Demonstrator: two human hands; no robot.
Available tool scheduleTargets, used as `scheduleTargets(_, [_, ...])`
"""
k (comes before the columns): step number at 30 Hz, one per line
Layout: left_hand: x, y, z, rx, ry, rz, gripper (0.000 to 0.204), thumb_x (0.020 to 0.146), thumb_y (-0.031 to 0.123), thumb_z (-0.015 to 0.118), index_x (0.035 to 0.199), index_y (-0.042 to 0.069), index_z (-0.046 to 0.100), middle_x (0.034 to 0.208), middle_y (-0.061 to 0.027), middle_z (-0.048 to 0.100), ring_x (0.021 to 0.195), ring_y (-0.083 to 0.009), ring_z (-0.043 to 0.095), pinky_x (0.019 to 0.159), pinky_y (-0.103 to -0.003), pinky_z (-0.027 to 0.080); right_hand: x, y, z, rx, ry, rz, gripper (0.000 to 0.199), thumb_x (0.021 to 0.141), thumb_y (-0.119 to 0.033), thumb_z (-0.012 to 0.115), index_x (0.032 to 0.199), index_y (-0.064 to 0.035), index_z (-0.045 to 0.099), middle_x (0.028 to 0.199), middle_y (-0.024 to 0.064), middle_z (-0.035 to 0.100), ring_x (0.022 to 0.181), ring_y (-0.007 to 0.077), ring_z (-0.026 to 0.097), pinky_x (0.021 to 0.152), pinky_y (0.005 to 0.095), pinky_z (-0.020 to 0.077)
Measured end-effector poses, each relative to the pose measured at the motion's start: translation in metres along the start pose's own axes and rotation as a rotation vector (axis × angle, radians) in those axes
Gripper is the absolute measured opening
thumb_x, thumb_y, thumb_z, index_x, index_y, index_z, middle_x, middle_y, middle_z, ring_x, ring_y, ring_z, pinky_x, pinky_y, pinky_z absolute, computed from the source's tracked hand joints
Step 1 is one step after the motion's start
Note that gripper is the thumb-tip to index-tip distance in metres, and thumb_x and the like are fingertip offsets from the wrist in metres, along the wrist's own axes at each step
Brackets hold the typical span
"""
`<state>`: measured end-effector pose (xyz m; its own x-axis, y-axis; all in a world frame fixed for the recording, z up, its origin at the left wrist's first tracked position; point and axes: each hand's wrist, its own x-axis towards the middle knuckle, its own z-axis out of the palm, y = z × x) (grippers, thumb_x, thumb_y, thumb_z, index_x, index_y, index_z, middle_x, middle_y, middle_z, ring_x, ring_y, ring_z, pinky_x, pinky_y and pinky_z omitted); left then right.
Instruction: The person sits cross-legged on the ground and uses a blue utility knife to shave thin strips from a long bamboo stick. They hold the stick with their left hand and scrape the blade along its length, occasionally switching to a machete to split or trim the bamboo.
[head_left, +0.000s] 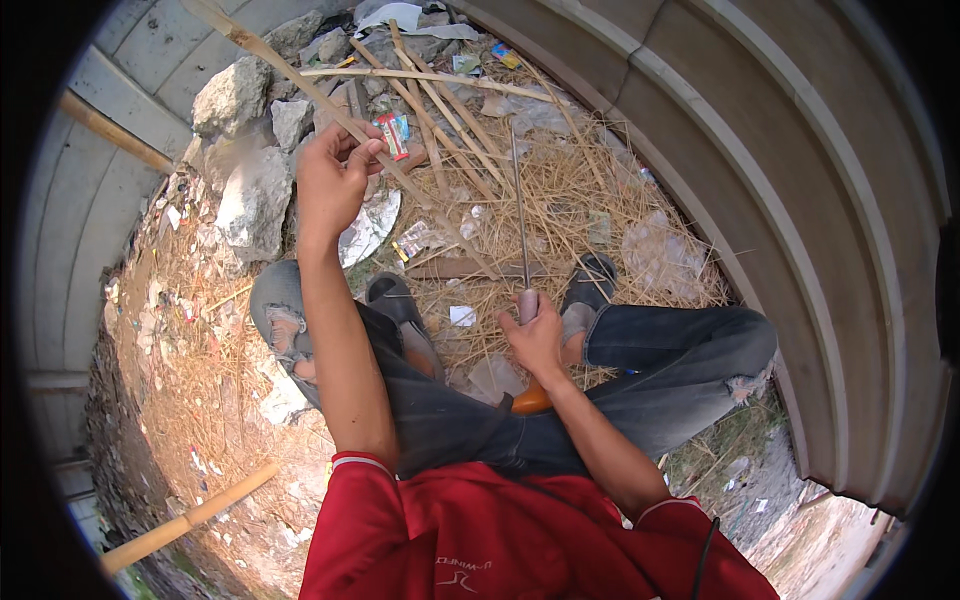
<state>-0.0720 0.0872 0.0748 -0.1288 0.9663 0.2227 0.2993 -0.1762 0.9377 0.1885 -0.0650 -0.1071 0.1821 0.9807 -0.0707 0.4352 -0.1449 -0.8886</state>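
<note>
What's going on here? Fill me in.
A person, knees bent apart, pinches a long pale strip in the left hand; its lower end slants down in front of the feet. The right hand grips a long, thin tool by its handle, pointing it away from the body. Strip and tool appear apart at this moment. Straw-like shavings litter the ground ahead, with more strips lying near the rocks.
</note>
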Motion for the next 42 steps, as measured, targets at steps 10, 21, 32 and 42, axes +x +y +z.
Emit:
scheduleTargets(10, [-0.036,0.076,-0.040,-0.058,-0.004,0.136,0.022,0.098,0.010,0.070,0.112,-0.005,0.063,0.095,-0.0105,0.071,0.090,-0.0190,0.073,0.078,-0.031,0.062,0.030,0.015,-0.012,0.122,-0.067,-0.001,0.032,0.082,-0.013,0.079,0.107,0.0006,0.065,0.096,0.0169,0.076,0.089,0.0338,0.074,0.081,0.0406,0.0554])
scheduleTargets(21, [-0.044,0.079,-0.044,-0.021,-0.023,0.118,0.013,0.097,0.000,0.067,0.109,-0.004,0.066,0.094,-0.0094,0.072,0.088,-0.0177,0.072,0.077,-0.031,0.062,0.028,0.010,-0.019,0.077,-0.110,-0.021,0.024,0.087,-0.012,0.077,0.097,0.0013,0.059,0.085,0.0141,0.072,0.071,0.0264,0.070,0.070,0.0385,0.0537])
scheduleTargets(32, [-0.018,0.046,-0.008,0.098,0.127,0.080,0.013,0.099,0.004,0.067,0.109,-0.004,0.067,0.095,-0.0081,0.073,0.090,-0.0140,0.071,0.077,-0.030,0.063,0.037,-0.033,-0.050,0.337,-0.052,0.119,0.029,0.083,-0.014,0.082,0.097,0.0018,0.062,0.090,0.0085,0.071,0.072,0.0152,0.065,0.065,0.0302,0.0520])
scheduleTargets(42, [-0.024,0.060,-0.037,-0.076,0.412,0.165,0.021,0.101,0.010,0.067,0.116,-0.004,0.067,0.099,-0.0116,0.073,0.092,-0.0164,0.072,0.080,-0.032,0.066,0.034,-0.022,-0.037,0.356,0.105,0.190,0.041,0.086,-0.019,0.083,0.112,0.0061,0.063,0.097,0.0130,0.071,0.063,0.0143,0.062,0.054,0.0302,0.0491])
